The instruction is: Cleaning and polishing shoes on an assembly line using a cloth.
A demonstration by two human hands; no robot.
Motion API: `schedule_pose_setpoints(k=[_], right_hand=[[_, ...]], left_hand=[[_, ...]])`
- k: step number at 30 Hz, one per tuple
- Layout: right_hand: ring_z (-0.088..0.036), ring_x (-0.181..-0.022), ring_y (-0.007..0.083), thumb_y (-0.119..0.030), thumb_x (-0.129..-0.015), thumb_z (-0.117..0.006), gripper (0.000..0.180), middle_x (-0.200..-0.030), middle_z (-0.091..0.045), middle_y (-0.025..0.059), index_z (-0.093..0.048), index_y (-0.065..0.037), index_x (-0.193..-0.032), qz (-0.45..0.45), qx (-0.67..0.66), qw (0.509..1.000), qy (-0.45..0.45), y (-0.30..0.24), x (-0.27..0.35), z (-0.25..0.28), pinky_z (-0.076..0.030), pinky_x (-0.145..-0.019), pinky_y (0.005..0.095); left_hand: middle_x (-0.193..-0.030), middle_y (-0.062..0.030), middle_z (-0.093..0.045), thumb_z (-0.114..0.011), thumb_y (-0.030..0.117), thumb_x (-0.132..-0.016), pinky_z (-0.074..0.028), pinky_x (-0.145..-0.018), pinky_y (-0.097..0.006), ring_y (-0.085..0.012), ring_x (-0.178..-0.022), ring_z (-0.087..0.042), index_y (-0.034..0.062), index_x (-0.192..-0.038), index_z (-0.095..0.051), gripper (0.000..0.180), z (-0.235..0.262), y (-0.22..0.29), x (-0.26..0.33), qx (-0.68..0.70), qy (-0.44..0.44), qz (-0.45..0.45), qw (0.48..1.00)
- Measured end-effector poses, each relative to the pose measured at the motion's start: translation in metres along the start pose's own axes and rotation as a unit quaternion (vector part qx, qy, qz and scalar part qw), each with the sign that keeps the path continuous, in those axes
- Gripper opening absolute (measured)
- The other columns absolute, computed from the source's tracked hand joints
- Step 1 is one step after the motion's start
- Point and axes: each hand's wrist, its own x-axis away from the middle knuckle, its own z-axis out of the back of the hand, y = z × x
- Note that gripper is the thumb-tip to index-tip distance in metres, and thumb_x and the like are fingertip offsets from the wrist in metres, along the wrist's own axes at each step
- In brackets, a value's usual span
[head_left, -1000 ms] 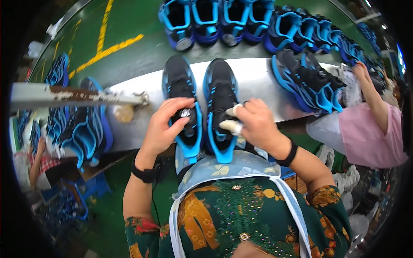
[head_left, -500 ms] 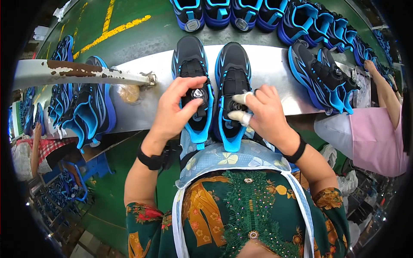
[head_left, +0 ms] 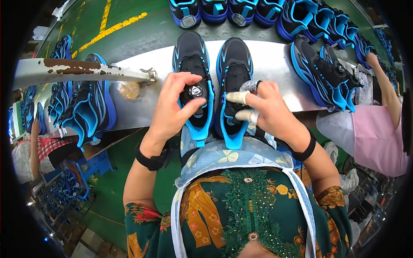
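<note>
Two black sneakers with bright blue trim stand side by side before me, toes pointing away. My left hand curls its thumb and fingers around the round lacing dial on the left sneaker. My right hand, with pale finger cots on thumb and forefinger, grips the tongue area of the right sneaker. That shoe's dial is hidden behind the fingers. Both heels rest toward my blue patterned apron.
The sneakers stand on a shiny metal bench. A chipped white metal bar crosses from the left. More sneakers stand at right, others at left, and a row lines the green surface beyond. Co-workers sit on both sides.
My right hand has shifted slightly, its fingers now covering the right sneaker's dial. My left hand stays around the left dial. The view has moved a little.
</note>
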Motion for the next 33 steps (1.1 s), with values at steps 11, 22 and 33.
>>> schedule_pose_setpoints(k=[11,22,33], right_hand=[[-0.049,-0.077,0.0254,-0.031,-0.065,-0.081,0.042,-0.076,-0.052,0.0041,-0.067,-0.009,-0.099,0.018,0.007,1.000,0.002,-0.004,0.005,-0.004,-0.038,-0.083,0.0397],[-0.050,-0.078,0.0264,-0.032,-0.065,-0.081,0.041,-0.074,-0.051,0.0044,-0.067,-0.011,-0.098,0.023,-0.017,0.999,0.043,0.005,0.006,-0.015,-0.037,-0.085,0.0398],[-0.060,-0.086,0.0279,-0.020,-0.089,-0.067,0.024,-0.091,-0.064,0.0128,-0.068,-0.012,-0.111,-0.074,-0.214,0.973,-0.035,0.048,-0.025,-0.031,-0.049,-0.079,0.0359]], left_hand=[[-0.120,-0.0115,-0.059,-0.068,0.005,-0.079,-0.040,-0.097,-0.033,-0.0217,-0.120,-0.052,0.0024,-0.118,-0.062,0.039,0.002,-0.001,0.001,-0.001,-0.006,0.014,1.000],[-0.112,-0.0115,-0.060,-0.068,0.010,-0.084,-0.046,-0.078,-0.029,-0.0201,-0.091,-0.059,0.0018,-0.115,-0.062,0.032,-0.014,0.029,0.014,-0.069,0.106,0.005,0.992],[-0.084,-0.0160,-0.070,-0.049,0.023,-0.101,-0.035,-0.045,-0.022,-0.0076,-0.051,-0.046,0.0005,-0.094,-0.056,0.025,-0.105,0.047,0.031,0.490,0.049,0.395,0.775]])
